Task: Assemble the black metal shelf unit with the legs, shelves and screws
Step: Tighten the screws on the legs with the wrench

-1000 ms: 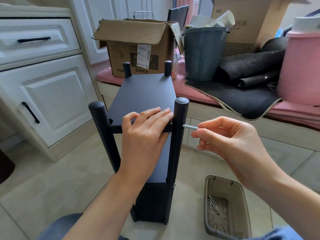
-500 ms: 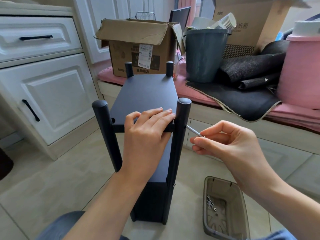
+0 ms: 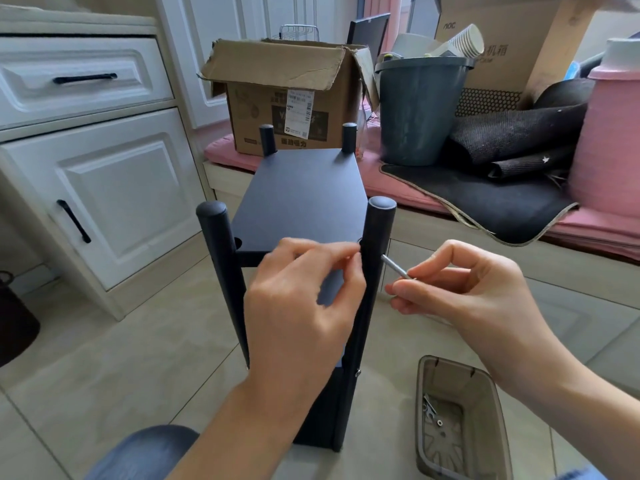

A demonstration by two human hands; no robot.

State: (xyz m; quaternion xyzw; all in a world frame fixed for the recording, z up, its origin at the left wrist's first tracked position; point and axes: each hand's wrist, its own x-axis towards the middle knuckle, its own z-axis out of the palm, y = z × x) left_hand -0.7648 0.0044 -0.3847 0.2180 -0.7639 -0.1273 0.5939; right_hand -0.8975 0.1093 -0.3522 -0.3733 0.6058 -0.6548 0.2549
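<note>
The black shelf unit stands upright on the tiled floor, its top shelf (image 3: 304,195) set between four round legs. My left hand (image 3: 298,306) is blurred; its fingers curl over the shelf's front edge beside the right front leg (image 3: 381,216), thumb underneath. My right hand (image 3: 467,292) pinches a thin silver screw (image 3: 394,266) whose tip touches the outer side of that leg at shelf height. The left front leg (image 3: 214,230) stands free. A lower shelf is mostly hidden behind my left arm.
A brown plastic tray (image 3: 424,410) with a few screws and a small wrench sits on the floor at the right. White cabinets (image 3: 104,188) stand on the left. Behind are a cardboard box (image 3: 277,109), a grey bucket (image 3: 415,112), black mats (image 3: 485,199) and a pink container (image 3: 609,133).
My left hand has gone from lying flat on the shelf to curling its fingers at the corner by the right leg. The screw has tilted, with my right hand a little lower.
</note>
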